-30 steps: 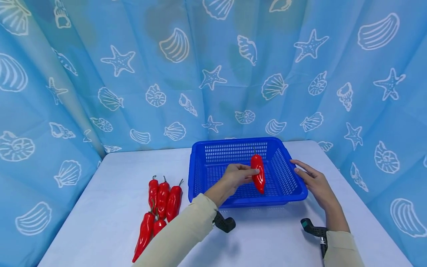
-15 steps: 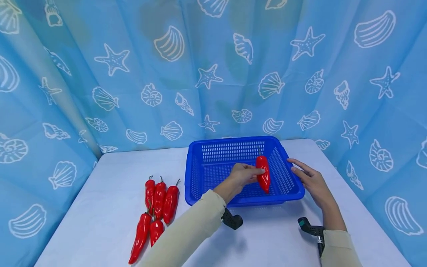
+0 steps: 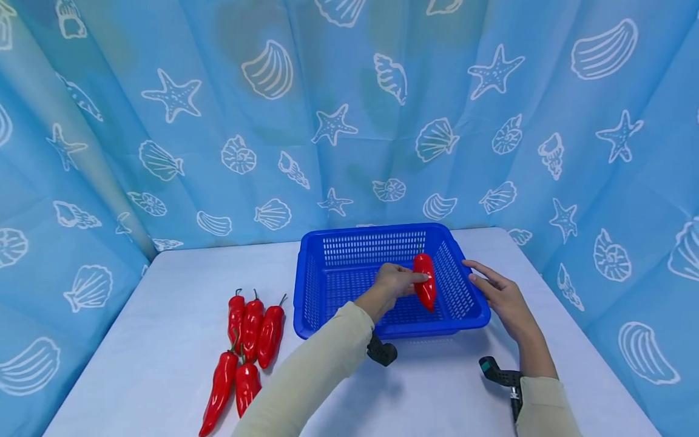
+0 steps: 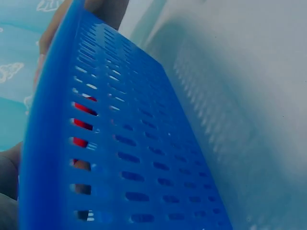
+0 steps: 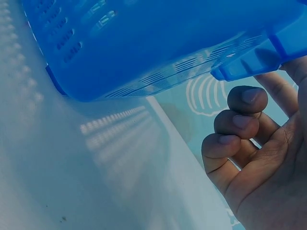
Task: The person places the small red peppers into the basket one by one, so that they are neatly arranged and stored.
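Note:
In the head view my left hand (image 3: 394, 282) pinches a glossy red chili pepper (image 3: 424, 280) between thumb and fingers. The pepper hangs inside the blue slotted plastic basket (image 3: 301, 291), toward its right side, stem away from me. Whether it touches the basket floor I cannot tell. Bits of red (image 4: 82, 124) show through the basket wall (image 4: 144, 143) in the left wrist view. My right hand (image 3: 505, 297) holds the basket's right rim with index finger and thumb. Its other fingers (image 5: 235, 122) curl loosely below the rim in the right wrist view.
Several red peppers (image 3: 253, 328) lie grouped on the white table (image 3: 180, 285), left of the basket. A blue curtain (image 3: 338, 164) with shell prints encloses the back and sides. Black camera mounts sit at the left wrist (image 3: 382, 351) and right wrist (image 3: 499, 371).
My left hand has shifted the pepper slightly rightward within the basket and a little lower. The head view has turned slightly right. My right hand stays at the rim.

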Demonstrator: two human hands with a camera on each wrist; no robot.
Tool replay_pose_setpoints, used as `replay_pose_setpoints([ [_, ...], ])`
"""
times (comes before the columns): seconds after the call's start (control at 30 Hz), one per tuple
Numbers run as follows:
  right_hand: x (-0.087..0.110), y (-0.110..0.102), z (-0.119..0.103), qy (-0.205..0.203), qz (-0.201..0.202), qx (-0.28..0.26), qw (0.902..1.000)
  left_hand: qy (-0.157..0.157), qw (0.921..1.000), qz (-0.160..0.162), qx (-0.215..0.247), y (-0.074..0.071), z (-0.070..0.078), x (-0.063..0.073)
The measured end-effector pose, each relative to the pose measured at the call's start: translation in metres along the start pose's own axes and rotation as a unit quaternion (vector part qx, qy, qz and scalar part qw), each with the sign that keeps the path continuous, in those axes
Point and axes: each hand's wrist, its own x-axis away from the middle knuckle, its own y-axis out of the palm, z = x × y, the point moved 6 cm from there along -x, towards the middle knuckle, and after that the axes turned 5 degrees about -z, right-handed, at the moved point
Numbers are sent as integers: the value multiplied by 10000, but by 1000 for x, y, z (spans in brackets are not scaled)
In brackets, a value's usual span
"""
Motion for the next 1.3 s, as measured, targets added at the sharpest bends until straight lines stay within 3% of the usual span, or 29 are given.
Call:
replay_pose_setpoints([
  [0.23, 0, -2, 1, -43, 18, 15, 10000, -107, 9993, 139, -327, 9, -5, -6],
  [0.47, -3, 1, 2, -79, 16, 36, 10000, -431, 9971, 389, -489, 11, -18, -13],
  [0.9, -1, 4, 3, -25, -1, -53, 10000, -681, 9959, 340, -492, 17, -26, -19],
  [1.07, -3, 5, 4, -21, 31, -37, 10000, -584, 9977, 191, -270, 19, -27, -20],
  [1.3, -1, -1, 4, -19, 64, 4, 10000, -510, 9981, 78, -328, 24, -26, -23],
])
